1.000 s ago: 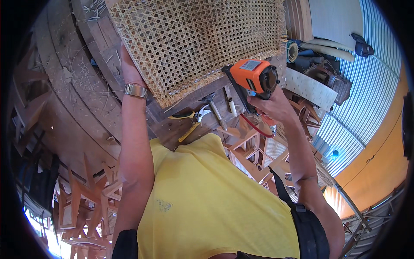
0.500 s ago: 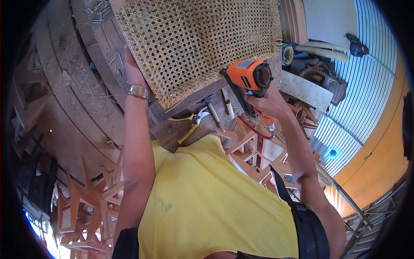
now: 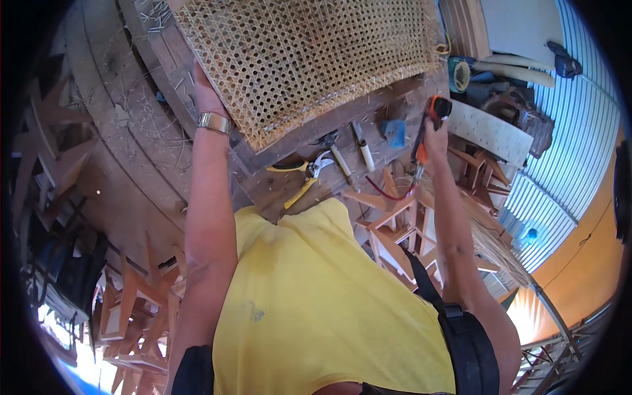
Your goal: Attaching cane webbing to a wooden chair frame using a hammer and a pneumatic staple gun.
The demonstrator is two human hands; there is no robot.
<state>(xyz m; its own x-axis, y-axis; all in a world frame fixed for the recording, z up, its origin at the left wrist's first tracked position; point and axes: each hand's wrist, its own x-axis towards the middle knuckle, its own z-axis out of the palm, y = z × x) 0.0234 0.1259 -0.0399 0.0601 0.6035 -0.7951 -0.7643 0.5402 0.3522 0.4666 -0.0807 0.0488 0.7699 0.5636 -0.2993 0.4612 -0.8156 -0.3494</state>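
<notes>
The cane webbing sheet (image 3: 309, 59) lies far on the bench (image 3: 289, 178), light and springy; left hand (image 3: 207, 99) presses its edge flat, fingers open, right hand (image 3: 431, 135) clamped around an orange power tool (image 3: 431, 115).

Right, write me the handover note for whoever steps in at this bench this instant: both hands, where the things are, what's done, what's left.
Left hand: flat on the left edge of the woven cane sheet, pinning it to the wooden bench.
Right hand: gripping the orange power tool at the bench's right end, beside the sheet's lower right corner.
On the bench below the sheet: yellow-handled pruning shears, a hammer, a white-handled tool, a small blue block.
Done: sheet is spread over the bench.
Left: I see no fixing along the near, frayed edge; probably still to do.
</notes>
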